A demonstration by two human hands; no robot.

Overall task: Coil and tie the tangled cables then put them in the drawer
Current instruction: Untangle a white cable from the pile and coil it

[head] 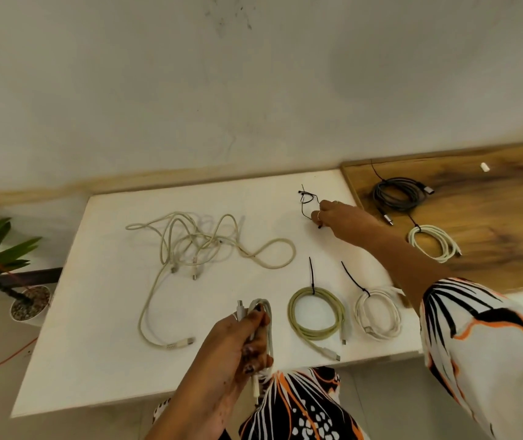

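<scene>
My left hand grips a coiled white cable above the front of the white table. My right hand reaches to the back of the table and pinches a black zip tie from a small pile of ties. A tangle of cream cables lies in the table's middle. A coiled olive cable and a coiled white cable, each tied with a black zip tie, lie at the front right.
On the wooden surface to the right lie a coiled grey cable, a coiled white cable and a small white piece. A potted plant stands left of the table. A wall rises behind.
</scene>
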